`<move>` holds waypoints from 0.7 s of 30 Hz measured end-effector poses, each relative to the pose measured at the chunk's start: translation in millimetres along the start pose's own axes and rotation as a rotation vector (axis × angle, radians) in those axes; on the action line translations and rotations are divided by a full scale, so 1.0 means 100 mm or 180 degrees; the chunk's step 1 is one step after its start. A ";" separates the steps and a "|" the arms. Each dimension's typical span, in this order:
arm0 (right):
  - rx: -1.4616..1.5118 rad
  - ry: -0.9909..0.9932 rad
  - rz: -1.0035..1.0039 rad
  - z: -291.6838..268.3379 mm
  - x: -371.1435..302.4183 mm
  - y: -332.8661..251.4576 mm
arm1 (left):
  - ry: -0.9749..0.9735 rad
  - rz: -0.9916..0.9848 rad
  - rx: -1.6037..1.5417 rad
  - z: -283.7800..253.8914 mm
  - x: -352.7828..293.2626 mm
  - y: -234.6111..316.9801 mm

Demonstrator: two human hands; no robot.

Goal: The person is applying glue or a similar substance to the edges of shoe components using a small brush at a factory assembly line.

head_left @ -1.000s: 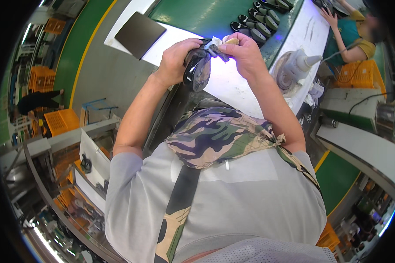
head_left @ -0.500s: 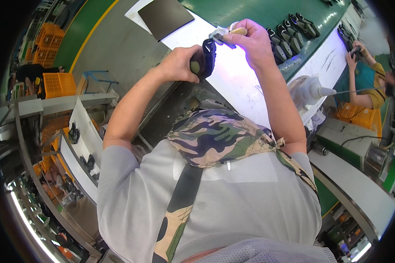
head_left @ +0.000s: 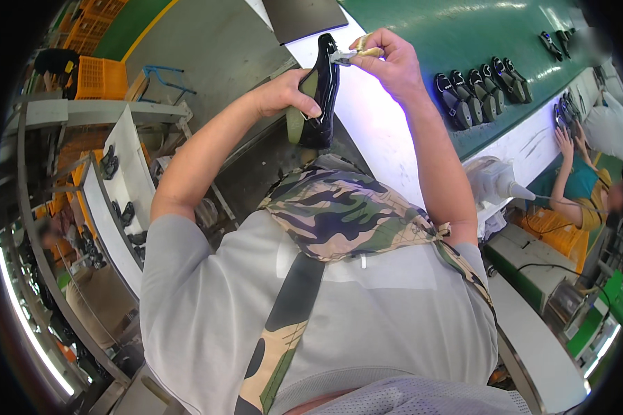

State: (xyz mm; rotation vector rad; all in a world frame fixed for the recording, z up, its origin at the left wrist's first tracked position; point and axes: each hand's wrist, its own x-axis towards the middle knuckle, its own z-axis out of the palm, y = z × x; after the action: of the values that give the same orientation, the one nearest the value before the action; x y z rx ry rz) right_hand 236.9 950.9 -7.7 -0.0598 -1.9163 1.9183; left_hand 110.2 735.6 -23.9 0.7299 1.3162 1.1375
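My left hand [head_left: 287,95] is closed round a glossy black shoe [head_left: 329,86] with an olive-green sole, held up in front of my chest with its narrow end pointing away. A small whitish-grey cloth [head_left: 340,58] is pinched in my right hand [head_left: 398,69] and touches the shoe near its far end. Pale yellowish coverings [head_left: 372,52] show at the fingertips of that hand. Which part of the shoe is under the cloth is hard to make out.
Beyond my hands runs a white lit worktop [head_left: 377,114] with a dark square board [head_left: 304,19]. Black sandals [head_left: 483,93] stand in a row on the green belt [head_left: 422,31]. A clear spouted bottle [head_left: 491,181] is by my right forearm. At right, a co-worker's hands [head_left: 567,142] touch footwear.
The shoe has turned in my left hand, so more of its length and its olive sole show. My right hand's cloth has come against its far end. The whole view has shifted somewhat.
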 end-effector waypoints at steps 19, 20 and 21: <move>0.0243 -0.1205 0.0682 0.22 -0.05 0.24 | 0.1161 0.0100 -0.1801 -0.21 -0.34 -0.28; 0.0252 -0.1214 0.0673 0.23 -0.07 0.26 | 0.1265 0.0247 -0.1965 -0.20 -0.37 -0.30; 0.0660 -0.0986 0.0753 0.24 -0.09 0.27 | 0.1367 0.0405 -0.2123 -0.19 -0.39 -0.32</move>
State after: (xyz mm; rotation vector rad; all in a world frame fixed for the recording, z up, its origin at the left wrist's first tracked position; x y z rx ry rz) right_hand 230.3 926.8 -35.5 0.0806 -1.9590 2.3955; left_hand 102.9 685.5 -42.2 0.0743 1.1267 1.7809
